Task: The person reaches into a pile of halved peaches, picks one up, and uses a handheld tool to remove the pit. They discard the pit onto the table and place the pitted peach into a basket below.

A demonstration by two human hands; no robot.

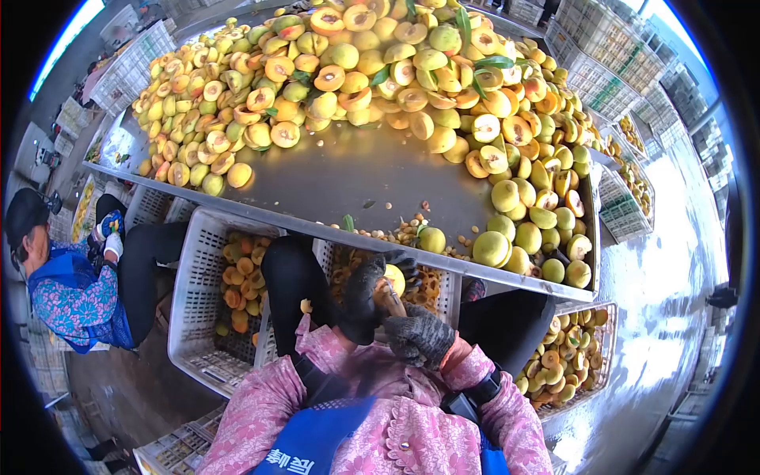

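My left hand (366,291), in a dark glove, is closed around a yellow peach half (394,279) over a crate between my knees. Just right of it and lower, my right hand (419,336), in a grey glove, grips a wooden-looking tool handle (389,301) whose upper end meets the fruit. The tool's working end is hidden by the fruit and fingers. Ahead, a metal table (332,170) bears a large heap of halved and whole peaches (356,67). Pits and a green peach (431,240) lie near its front edge.
A white crate (184,317) with peach halves stands left of my legs. Another crate of peaches (574,356) is at the right. A co-worker (75,277) in a blue apron sits at the far left. Stacked crates (609,59) stand at the back right.
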